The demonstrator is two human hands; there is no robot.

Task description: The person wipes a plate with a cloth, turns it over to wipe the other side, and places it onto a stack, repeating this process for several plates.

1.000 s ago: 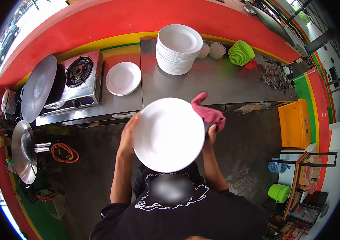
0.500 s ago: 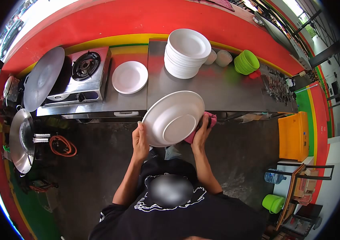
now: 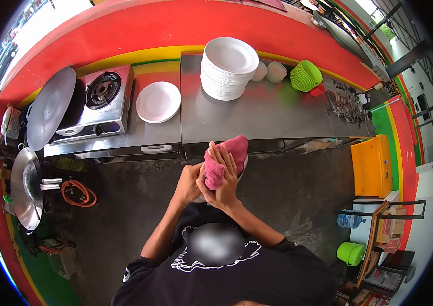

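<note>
My left hand (image 3: 188,183) is closed at the near-left edge of a white plate (image 3: 246,164). The plate is tipped nearly edge-on, and most of it is hidden behind my hands and a pink cloth (image 3: 237,148). My right hand (image 3: 222,178) presses the cloth against the plate, its fingers long and close together over the fabric. On the steel counter (image 3: 267,120) beyond stands a tall stack of white plates (image 3: 226,71). A single white plate (image 3: 159,102) lies to the left of that stack.
A gas stove (image 3: 99,97) and a large metal lid (image 3: 51,109) occupy the counter's left end. Green bowls (image 3: 305,75), small pale cups (image 3: 276,72) and a heap of cutlery (image 3: 346,104) sit to the right. An orange box (image 3: 372,166) stands on the far right.
The plate has turned from showing its underside to nearly edge-on. My right hand has swung left and up with the cloth, close beside my left hand.
</note>
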